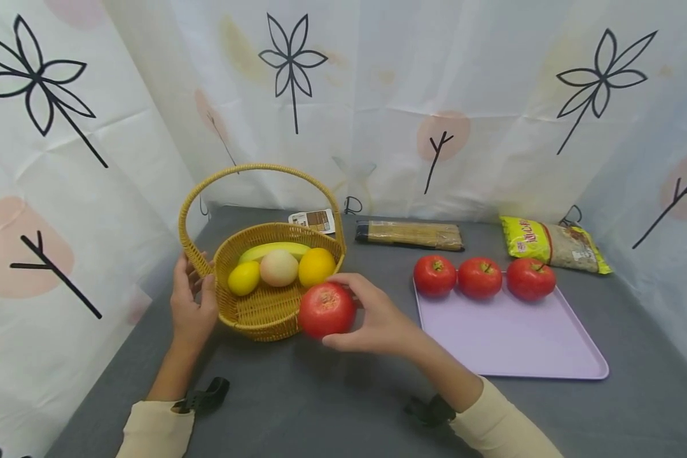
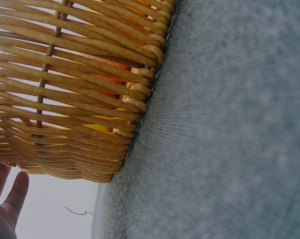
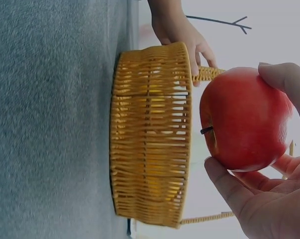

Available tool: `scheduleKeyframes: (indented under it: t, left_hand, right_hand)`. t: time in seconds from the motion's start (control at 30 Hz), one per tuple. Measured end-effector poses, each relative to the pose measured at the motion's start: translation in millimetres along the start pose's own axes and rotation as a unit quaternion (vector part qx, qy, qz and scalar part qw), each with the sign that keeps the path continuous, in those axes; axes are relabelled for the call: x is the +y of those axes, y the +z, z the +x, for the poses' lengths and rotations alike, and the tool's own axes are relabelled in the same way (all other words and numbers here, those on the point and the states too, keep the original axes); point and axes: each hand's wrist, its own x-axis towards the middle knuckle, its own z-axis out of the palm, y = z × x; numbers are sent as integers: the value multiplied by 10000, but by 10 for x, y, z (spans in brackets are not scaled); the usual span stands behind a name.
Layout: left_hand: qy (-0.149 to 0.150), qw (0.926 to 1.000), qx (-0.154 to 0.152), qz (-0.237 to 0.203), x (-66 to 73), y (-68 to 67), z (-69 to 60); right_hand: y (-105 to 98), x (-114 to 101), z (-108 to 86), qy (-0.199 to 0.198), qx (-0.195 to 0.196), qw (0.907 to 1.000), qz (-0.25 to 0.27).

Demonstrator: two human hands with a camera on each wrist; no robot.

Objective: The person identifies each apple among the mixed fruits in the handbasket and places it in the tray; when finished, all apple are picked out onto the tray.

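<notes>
My right hand (image 1: 372,315) holds a red apple (image 1: 326,310) between thumb and fingers, at the front right rim of a yellow woven basket (image 1: 263,327). The right wrist view shows the stem of this apple (image 3: 247,119) pointing towards the basket (image 3: 150,139). At the basket's left side, my left hand (image 1: 194,312) grips the rim by the foot of the tall handle (image 1: 257,166). Inside lie a banana (image 1: 275,250), a lemon (image 1: 243,278), a pale peach-like fruit (image 1: 278,268) and an orange (image 1: 317,266). Only some left fingers (image 2: 15,196) show in the left wrist view.
To the right, a lilac tray (image 1: 509,343) carries three red apples (image 1: 479,278) along its back edge. Behind stand a bundle of noodle-like sticks (image 1: 409,235), a yellow food bag (image 1: 555,245) and a small labelled packet (image 1: 315,221). A patterned curtain (image 1: 378,76) surrounds the grey table (image 1: 343,407).
</notes>
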Motion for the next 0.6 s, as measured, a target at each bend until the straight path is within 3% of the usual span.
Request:
scheduleKeyframes:
  t: [0.17, 0.6]
  left_hand:
    - [-27, 10000, -36, 7, 84, -7, 21]
    - [-72, 9998, -47, 151, 80, -17, 17]
  right_hand:
    - [-59, 25, -40, 143, 87, 9999, -42]
    - [-208, 78, -174, 650, 350, 9972, -144]
